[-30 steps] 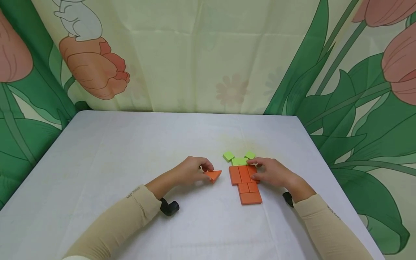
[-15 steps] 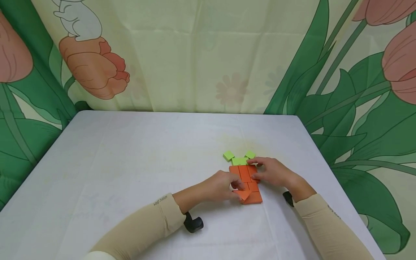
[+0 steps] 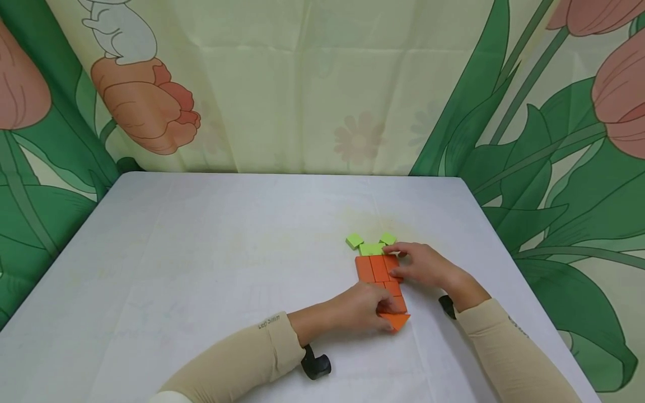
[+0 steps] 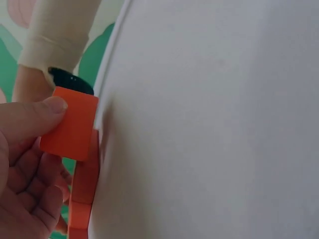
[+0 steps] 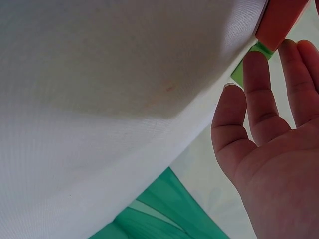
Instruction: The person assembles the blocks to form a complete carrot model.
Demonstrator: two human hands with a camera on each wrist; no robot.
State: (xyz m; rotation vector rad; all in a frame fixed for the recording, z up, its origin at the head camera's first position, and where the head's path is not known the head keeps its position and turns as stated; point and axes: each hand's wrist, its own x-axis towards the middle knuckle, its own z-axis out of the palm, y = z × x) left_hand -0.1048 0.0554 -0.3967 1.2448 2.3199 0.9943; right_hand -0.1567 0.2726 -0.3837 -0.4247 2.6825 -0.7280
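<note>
My left hand (image 3: 358, 307) pinches an orange triangular block (image 3: 397, 321) at the near end of a flat arrangement of orange blocks (image 3: 373, 270). In the left wrist view, the thumb lies on a broad face of this block (image 4: 75, 124), close to the row's end. Light green blocks (image 3: 371, 249) lie at the arrangement's far end, two of them set at angles. My right hand (image 3: 428, 267) rests at the right side of the upper blocks, fingertips touching near the green and orange pieces. Its fingers are only loosely bent. The left hand hides part of the orange blocks.
A white cloth covers the table (image 3: 227, 240). Behind it hangs a curtain (image 3: 302, 84) printed with a rabbit, tulips and leaves. Black wrist cameras, such as the left one (image 3: 317, 365), stick out beneath both sleeves.
My left hand has carried the orange triangular block rightward and nearer to me, from left of the arrangement to its near end. My right hand has stayed in place.
</note>
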